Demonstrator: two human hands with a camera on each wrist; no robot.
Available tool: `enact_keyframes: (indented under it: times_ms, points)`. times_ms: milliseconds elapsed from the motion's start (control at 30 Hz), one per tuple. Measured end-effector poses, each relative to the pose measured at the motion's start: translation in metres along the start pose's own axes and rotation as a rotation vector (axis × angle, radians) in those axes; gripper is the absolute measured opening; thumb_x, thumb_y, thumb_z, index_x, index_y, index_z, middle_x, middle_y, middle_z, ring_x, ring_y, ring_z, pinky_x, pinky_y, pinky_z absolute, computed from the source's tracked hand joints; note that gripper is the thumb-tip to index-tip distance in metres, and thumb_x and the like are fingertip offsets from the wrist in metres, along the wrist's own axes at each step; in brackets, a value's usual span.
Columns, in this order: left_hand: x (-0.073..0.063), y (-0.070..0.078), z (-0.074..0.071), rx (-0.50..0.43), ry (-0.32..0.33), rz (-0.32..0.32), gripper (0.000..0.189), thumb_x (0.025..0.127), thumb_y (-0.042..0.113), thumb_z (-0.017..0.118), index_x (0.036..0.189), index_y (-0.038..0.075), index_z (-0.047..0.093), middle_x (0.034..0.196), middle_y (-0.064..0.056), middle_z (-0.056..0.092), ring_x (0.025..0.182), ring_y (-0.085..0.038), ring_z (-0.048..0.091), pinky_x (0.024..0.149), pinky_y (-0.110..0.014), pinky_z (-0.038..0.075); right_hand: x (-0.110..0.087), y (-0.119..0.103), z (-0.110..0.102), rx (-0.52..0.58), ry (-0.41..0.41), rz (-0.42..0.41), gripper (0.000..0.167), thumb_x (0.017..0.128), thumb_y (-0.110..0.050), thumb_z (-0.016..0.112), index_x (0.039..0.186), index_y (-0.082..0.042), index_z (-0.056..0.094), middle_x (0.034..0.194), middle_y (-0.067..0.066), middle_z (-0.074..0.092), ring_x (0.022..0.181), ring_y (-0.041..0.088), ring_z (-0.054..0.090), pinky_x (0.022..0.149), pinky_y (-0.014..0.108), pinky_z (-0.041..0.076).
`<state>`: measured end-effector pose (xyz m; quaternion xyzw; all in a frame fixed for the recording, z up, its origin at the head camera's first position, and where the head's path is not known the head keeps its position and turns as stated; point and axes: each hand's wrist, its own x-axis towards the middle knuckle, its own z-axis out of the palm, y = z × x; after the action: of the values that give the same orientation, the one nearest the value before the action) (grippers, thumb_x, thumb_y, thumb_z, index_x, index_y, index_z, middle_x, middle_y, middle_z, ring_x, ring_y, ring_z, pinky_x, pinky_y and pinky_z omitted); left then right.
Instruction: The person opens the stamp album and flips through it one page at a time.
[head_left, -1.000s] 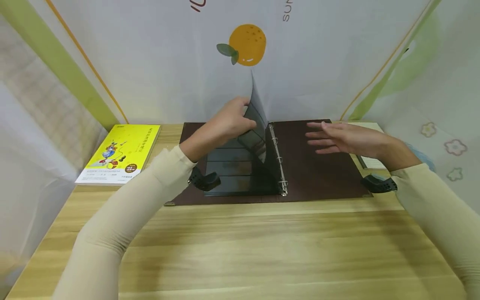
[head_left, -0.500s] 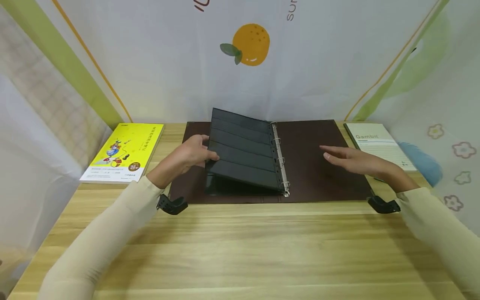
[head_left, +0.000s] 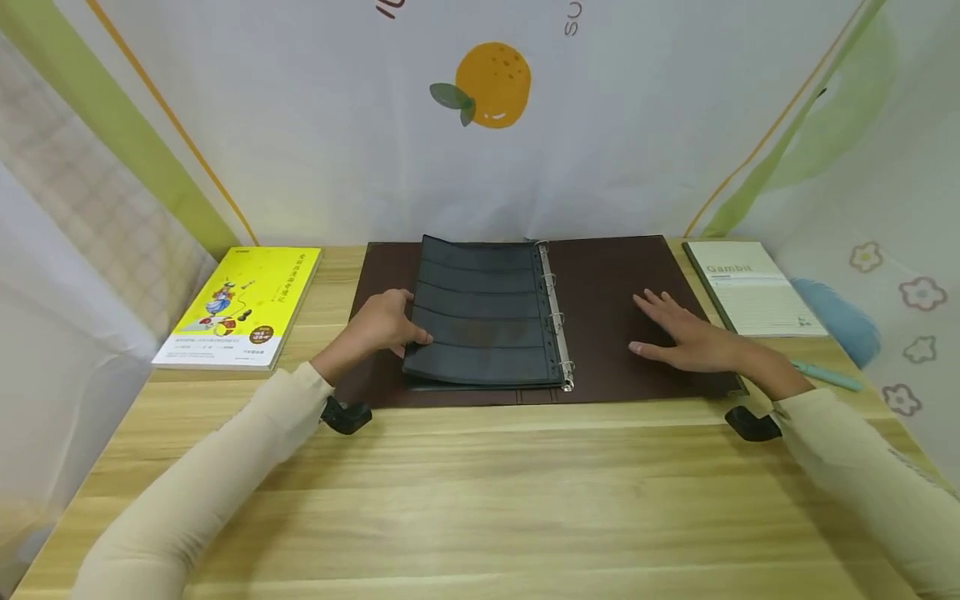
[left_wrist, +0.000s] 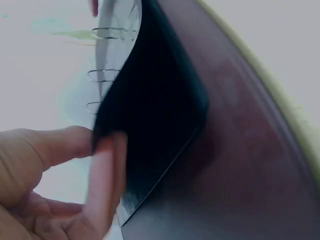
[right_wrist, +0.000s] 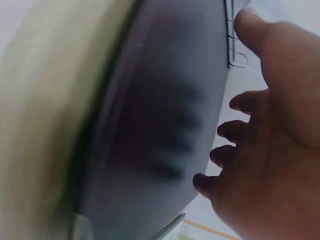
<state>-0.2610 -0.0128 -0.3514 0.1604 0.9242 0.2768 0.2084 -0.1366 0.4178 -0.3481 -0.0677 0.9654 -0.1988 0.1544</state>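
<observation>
A dark brown ring binder point(head_left: 603, 292) lies spread open on the wooden table. Black pocket pages point(head_left: 480, 304) with horizontal strips are on its left side, held by the metal rings point(head_left: 555, 321). My left hand point(head_left: 381, 323) pinches the outer left edge of the top page between thumb and fingers. In the left wrist view that page point(left_wrist: 155, 100) is curved and raised off the brown cover. My right hand point(head_left: 686, 337) is spread, palm down, over the right cover, holding nothing. The right wrist view shows its fingers apart from the cover point(right_wrist: 150, 110), with their shadow on it.
At the left stands a yellow book point(head_left: 243, 304) lying flat. A white notebook point(head_left: 757, 287) marked "Gambit" is at the back right, with a mint-green pen point(head_left: 827, 377) in front of it. A white printed curtain point(head_left: 337, 125) borders the table's back and sides.
The left hand has swung the black page from upright over to the left and lowered it nearly flat. The right hand has turned palm down and lowered toward the right cover.
</observation>
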Motion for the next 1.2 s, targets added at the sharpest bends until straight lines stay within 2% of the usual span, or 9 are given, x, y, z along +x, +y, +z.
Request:
enact_keyframes:
  times_ms: [100,200,300,400,500,633,867,1033,1200]
  points:
    - [-0.004,-0.002,0.006,0.1,0.036,0.022,0.07,0.088,0.025,0.08,0.139,-0.01,0.049,0.103,-0.027,0.072,0.062,-0.018,0.071,0.08,-0.04,0.06,0.002,-0.001,0.007,-0.056,-0.008,-0.017,0.089,0.101,-0.048,0.058,0.163,-0.006,0.011,0.168,0.027,-0.001,0.153,0.053,-0.007,0.113,0.079,0.002]
    - [-0.006,-0.001,0.014,0.228,0.075,0.098,0.061,0.086,0.026,0.083,0.127,-0.012,0.059,0.113,-0.031,0.066,0.088,-0.031,0.07,0.076,-0.041,0.057,0.004,-0.001,0.01,-0.095,-0.021,-0.03,0.09,0.099,-0.049,0.061,0.163,-0.005,0.014,0.167,0.029,0.001,0.152,0.055,-0.006,0.113,0.079,0.001]
    - [-0.005,0.0,0.021,0.368,0.09,0.217,0.073,0.089,0.033,0.079,0.142,-0.008,0.051,0.143,-0.033,0.047,0.13,-0.045,0.051,0.097,-0.05,0.054,0.005,-0.001,0.012,-0.108,-0.017,-0.035,0.091,0.098,-0.05,0.062,0.162,-0.004,0.016,0.167,0.03,0.002,0.152,0.056,-0.004,0.114,0.079,0.001]
    - [-0.004,-0.002,0.027,0.454,0.003,0.333,0.083,0.097,0.043,0.066,0.159,0.002,0.028,0.166,-0.028,0.013,0.155,-0.047,0.014,0.12,-0.063,0.029,0.009,-0.002,0.015,-0.108,-0.013,-0.039,0.091,0.098,-0.05,0.061,0.162,-0.005,0.016,0.167,0.029,0.001,0.152,0.055,-0.004,0.114,0.079,0.0]
    - [-0.004,-0.008,0.032,0.498,-0.164,0.377,0.082,0.103,0.051,0.05,0.163,0.011,0.011,0.17,-0.02,-0.006,0.157,-0.041,-0.008,0.126,-0.063,0.006,0.013,-0.002,0.02,-0.094,-0.031,-0.034,0.09,0.099,-0.05,0.06,0.163,-0.005,0.014,0.168,0.028,-0.001,0.153,0.054,-0.007,0.115,0.078,-0.002]
    - [-0.006,-0.013,0.039,0.534,-0.284,0.368,0.08,0.106,0.054,0.039,0.164,0.015,-0.003,0.169,-0.015,-0.016,0.157,-0.036,-0.014,0.127,-0.06,0.0,0.015,0.001,0.026,-0.069,-0.057,-0.044,0.092,0.099,-0.051,0.059,0.163,-0.005,0.012,0.168,0.028,-0.004,0.152,0.055,-0.01,0.114,0.078,-0.004]
    - [-0.001,-0.011,0.042,0.58,-0.278,0.376,0.078,0.107,0.056,0.032,0.163,0.018,-0.008,0.168,-0.011,-0.021,0.157,-0.032,-0.016,0.128,-0.057,-0.002,0.015,0.016,0.027,-0.044,-0.034,-0.086,0.094,0.098,-0.05,0.06,0.164,-0.007,0.007,0.167,0.03,-0.006,0.15,0.058,-0.012,0.11,0.081,-0.007]
    - [0.008,-0.008,0.043,0.488,-0.262,0.421,0.076,0.107,0.055,0.034,0.164,0.018,-0.002,0.17,-0.011,-0.015,0.158,-0.03,-0.012,0.128,-0.055,0.0,0.003,0.024,0.021,-0.03,-0.028,-0.039,0.092,0.1,-0.049,0.059,0.163,-0.006,0.008,0.167,0.03,-0.004,0.151,0.056,-0.009,0.111,0.081,-0.002]
    - [0.005,-0.023,0.028,0.361,-0.066,0.461,0.073,0.108,0.05,0.037,0.164,0.016,0.006,0.171,-0.014,-0.006,0.159,-0.033,-0.009,0.128,-0.057,0.005,-0.013,0.034,-0.002,-0.102,0.138,-0.055,0.085,0.105,-0.041,0.052,0.164,-0.01,0.0,0.168,0.026,-0.01,0.151,0.054,-0.014,0.113,0.08,-0.002]
